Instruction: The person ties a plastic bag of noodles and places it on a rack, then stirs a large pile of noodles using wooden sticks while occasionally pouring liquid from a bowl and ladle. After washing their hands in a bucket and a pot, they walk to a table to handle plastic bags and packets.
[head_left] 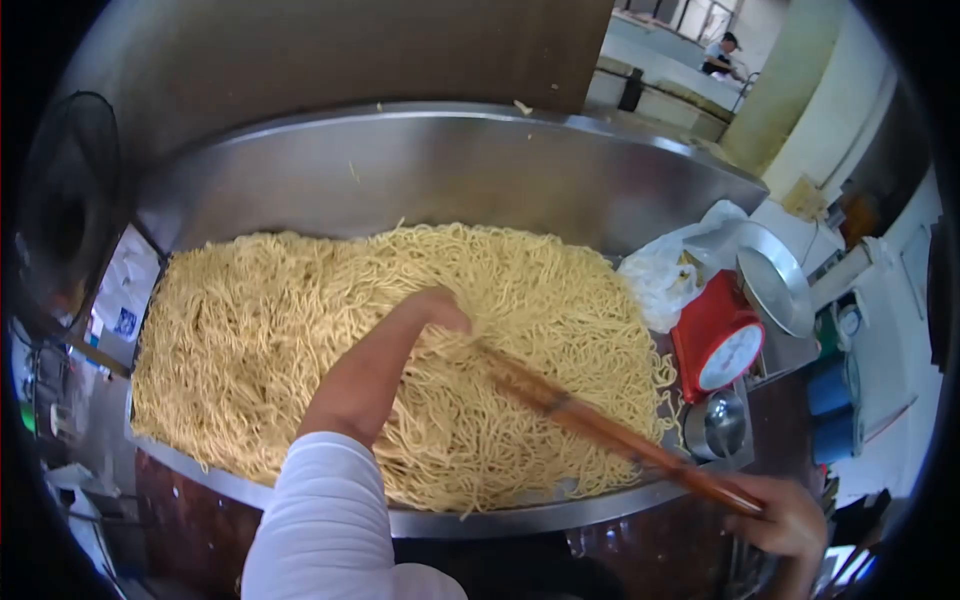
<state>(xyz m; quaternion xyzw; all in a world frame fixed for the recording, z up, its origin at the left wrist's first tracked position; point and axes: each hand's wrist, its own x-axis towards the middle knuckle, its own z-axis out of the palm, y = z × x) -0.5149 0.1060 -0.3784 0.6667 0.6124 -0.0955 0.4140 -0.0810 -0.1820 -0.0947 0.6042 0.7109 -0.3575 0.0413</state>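
Note:
A broad heap of yellow noodles covers a large steel tray. My left hand, in a white sleeve, is pushed down into the middle of the heap, its fingers buried in the strands. My right hand at the lower right grips long wooden chopsticks, whose tips reach into the noodles just beside my left hand.
A steel back wall rises behind the tray. To the right stand a red weighing scale with a metal pan, a white plastic bag and a small steel cup. A fan stands at the left. A person sits far back.

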